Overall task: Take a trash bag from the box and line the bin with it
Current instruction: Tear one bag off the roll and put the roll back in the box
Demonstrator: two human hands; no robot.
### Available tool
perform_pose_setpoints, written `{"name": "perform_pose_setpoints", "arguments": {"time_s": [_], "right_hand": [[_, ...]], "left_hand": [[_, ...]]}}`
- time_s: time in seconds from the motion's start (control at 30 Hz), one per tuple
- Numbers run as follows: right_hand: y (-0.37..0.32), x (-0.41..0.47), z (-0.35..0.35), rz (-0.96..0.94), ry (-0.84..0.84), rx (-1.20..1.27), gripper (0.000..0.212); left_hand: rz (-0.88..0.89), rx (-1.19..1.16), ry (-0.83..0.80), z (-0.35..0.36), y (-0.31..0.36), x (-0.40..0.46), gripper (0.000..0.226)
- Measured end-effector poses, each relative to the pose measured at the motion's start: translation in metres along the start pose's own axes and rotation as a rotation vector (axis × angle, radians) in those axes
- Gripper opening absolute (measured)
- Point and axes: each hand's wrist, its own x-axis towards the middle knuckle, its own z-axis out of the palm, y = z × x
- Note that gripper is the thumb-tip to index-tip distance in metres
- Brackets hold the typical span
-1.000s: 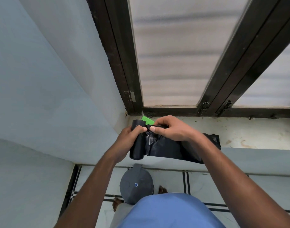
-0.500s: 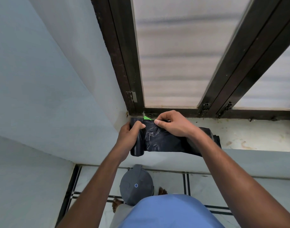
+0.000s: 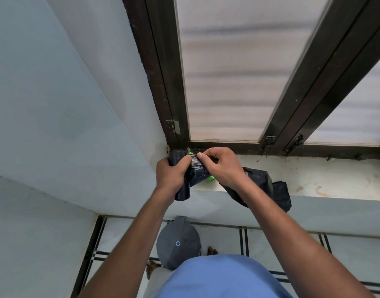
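Gripping a roll of black bags over the sill's left corner, the left hand is wrapped around it while right fingers pinch the loose bag; thin, slippery film, best held at the edge.

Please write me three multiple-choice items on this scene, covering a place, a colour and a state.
1. Where is the grey bin?
A. On the window ledge
B. On the floor below the ledge
C. In the person's right hand

2. What colour is the roll of trash bags?
A. Black
B. White
C. Yellow

3. What is the state of the bin?
A. Lined with a bag
B. Lid shut, not yet lined
C. Tipped over

Key: 1 B, it stands on the tiles under the window ledge. 2 A, the left hand and right hand hold black plastic. 3 B, its lid is down and no bag shows.
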Motion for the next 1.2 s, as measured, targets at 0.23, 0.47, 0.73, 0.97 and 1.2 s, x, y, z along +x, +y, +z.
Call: {"name": "perform_pose_setpoints", "arguments": {"time_s": [0.23,0.47,0.73,0.97,1.2], "right_hand": [[0.004,-0.007,0.011,-0.036,0.097,-0.088,0.031],[0.006,-0.012,0.02,-0.051,0.142,-0.136,0.028],[0.016,-0.01,0.025,0.011,0.184,-0.19,0.036],[0.046,0.001,-0.001,0.176,0.17,-0.099,0.039],[0.023,0.005,-0.013,0.206,-0.18,0.188,0.05]], "left_hand": [[-0.046,-0.085,0.057,0.01,-0.006,-0.006,0.019],[-0.058,-0.105,0.09,0.016,-0.011,-0.011,0.026],[-0.064,-0.131,0.125,0.019,-0.015,-0.012,0.015],[-0.02,-0.199,0.182,0.0,-0.003,0.01,0.022],[-0.086,-0.21,0.094,-0.005,0.002,0.023,0.016]]}}
